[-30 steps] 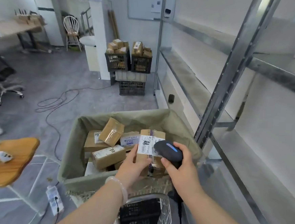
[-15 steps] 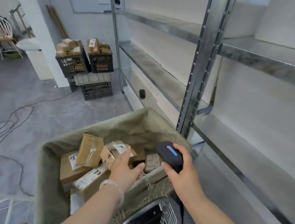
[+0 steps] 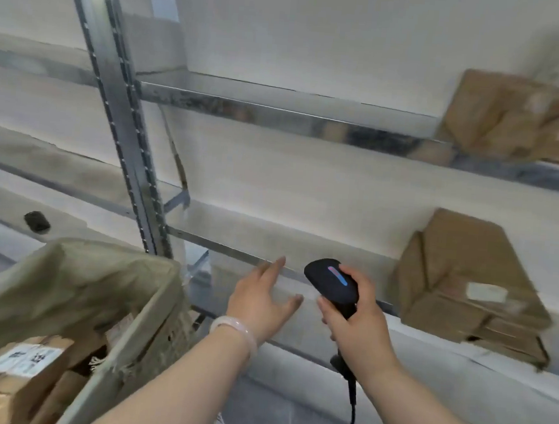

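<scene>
My right hand [image 3: 359, 322] grips a black corded barcode scanner [image 3: 332, 283] with a lit blue and red strip, held in front of the middle shelf [image 3: 236, 232] of a metal rack. My left hand [image 3: 261, 294] is beside it, fingers straight and spread, holding nothing, just before the shelf's front edge. A cloth-lined cart [image 3: 75, 282] stands at the lower left with cardboard parcels inside, one with a white label [image 3: 21, 369].
Brown parcels lie on the rack at the right: one pile on the middle shelf [image 3: 466, 290], another on the upper shelf [image 3: 519, 117]. A slotted metal upright [image 3: 124, 126] rises left of centre. A small black object [image 3: 36, 222] sits on the left shelf.
The view has swung right from the cart to the rack. My left hand has left the parcels in the cart and moved empty toward the shelf. The scanner stays in my right hand.
</scene>
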The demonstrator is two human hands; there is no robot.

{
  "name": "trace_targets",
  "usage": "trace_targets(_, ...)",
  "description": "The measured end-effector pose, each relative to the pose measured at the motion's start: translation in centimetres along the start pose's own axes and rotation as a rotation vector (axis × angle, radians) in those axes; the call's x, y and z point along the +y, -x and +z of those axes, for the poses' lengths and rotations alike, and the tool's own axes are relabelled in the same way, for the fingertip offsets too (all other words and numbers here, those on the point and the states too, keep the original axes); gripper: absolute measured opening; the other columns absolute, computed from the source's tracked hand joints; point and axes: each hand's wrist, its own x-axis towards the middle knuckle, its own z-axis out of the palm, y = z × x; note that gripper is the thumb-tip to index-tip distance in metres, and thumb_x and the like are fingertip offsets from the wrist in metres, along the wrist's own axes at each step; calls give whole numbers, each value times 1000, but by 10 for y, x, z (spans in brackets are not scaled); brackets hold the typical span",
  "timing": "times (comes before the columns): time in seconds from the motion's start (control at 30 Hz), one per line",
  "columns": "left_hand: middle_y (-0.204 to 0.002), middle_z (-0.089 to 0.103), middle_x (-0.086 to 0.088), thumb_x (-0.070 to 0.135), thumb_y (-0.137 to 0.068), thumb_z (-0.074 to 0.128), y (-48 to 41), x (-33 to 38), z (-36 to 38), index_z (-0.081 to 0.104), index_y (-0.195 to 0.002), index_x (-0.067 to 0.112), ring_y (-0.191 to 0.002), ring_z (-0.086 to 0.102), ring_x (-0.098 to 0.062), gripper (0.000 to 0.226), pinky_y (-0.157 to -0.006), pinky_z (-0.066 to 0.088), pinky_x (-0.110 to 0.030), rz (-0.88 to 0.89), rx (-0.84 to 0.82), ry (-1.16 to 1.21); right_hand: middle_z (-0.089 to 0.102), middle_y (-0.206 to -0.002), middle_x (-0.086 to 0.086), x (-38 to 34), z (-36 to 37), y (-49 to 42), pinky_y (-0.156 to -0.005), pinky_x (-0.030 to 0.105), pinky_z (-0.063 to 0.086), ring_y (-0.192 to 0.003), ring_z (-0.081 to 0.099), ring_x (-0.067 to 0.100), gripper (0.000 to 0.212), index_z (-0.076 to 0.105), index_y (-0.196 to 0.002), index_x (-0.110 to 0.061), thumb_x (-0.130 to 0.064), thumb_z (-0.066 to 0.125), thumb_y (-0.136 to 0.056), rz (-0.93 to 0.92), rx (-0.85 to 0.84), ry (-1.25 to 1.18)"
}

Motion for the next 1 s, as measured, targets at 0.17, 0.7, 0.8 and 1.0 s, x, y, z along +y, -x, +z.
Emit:
trace_targets(0.17, -158, 34, 2, 50, -92, 62, 2, 96, 55, 26, -156, 34, -145, 29, -20, 75, -119, 24, -31, 233, -101, 3, 63, -117, -16, 18, -99, 27, -85, 48, 56, -97, 66, 20, 54, 47, -117, -55, -23, 75, -83, 36, 235, -28)
trace_targets(0.7, -154, 39, 3, 55, -91, 61, 45, 296, 226, 30, -155, 35, -141, 35, -18, 74, -112, 28, -27, 259, -218, 56, 68, -109, -14, 91, -355, 77, -79, 41, 58, -89, 67, 9, 53, 47, -119, -52, -23, 74, -84, 104, 410, 41)
trace_targets(0.8, -151, 40, 2, 48, -93, 62, 43, 300, 227, 33, -153, 32, -140, 34, -18, 68, -107, 25, -21, 220, -194, 58, 64, -114, -17, 95, -366, 58, -82, 44, 57, -95, 65, 12, 54, 48, -118, -50, -18, 75, -83, 82, 399, 13)
trace_targets(1.0, -155, 35, 1, 49, -93, 59, 7, 292, 209, 35, -152, 36, -143, 29, -24, 66, -115, 29, -34, 61, -33, 53, 61, -111, -22, 96, -358, 9, -74, 33, 57, -88, 64, 10, 55, 48, -122, -42, -14, 74, -83, 60, 344, 13)
